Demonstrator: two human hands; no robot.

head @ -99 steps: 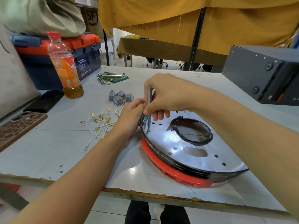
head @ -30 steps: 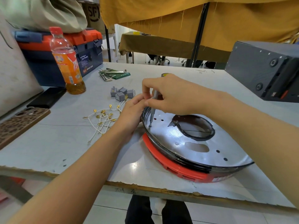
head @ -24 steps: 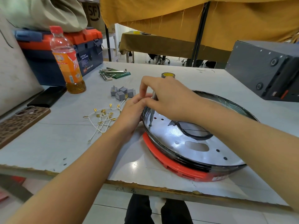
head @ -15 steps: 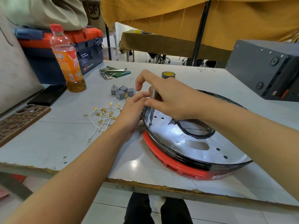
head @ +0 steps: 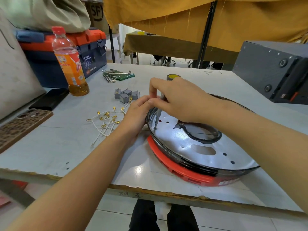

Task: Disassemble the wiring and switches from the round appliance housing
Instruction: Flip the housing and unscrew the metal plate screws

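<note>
The round appliance housing point(head: 196, 147), a shiny metal pan with a black rim on a red base, lies on the table at centre right. My right hand point(head: 176, 99) pinches a slim metal screwdriver point(head: 159, 112) standing upright, its tip on a screw near the pan's left edge. My left hand point(head: 136, 114) holds the housing's left rim, fingertips touching the screwdriver shaft. Loose white wires with gold terminals point(head: 106, 120) lie left of the housing. Several grey switches point(head: 126, 95) sit just behind them.
An orange drink bottle point(head: 70, 62) and a blue-orange toolbox point(head: 66, 54) stand at back left. Hex keys point(head: 116, 75), a tape roll point(head: 172, 77), two phones point(head: 21, 125) and a grey metal box point(head: 273, 72) at right share the table. The table's chipped front edge point(head: 150, 192) is near me.
My right hand's fingers have shifted on the screwdriver, turning it in place. The left hand has stayed on the rim. The view has drifted slightly.
</note>
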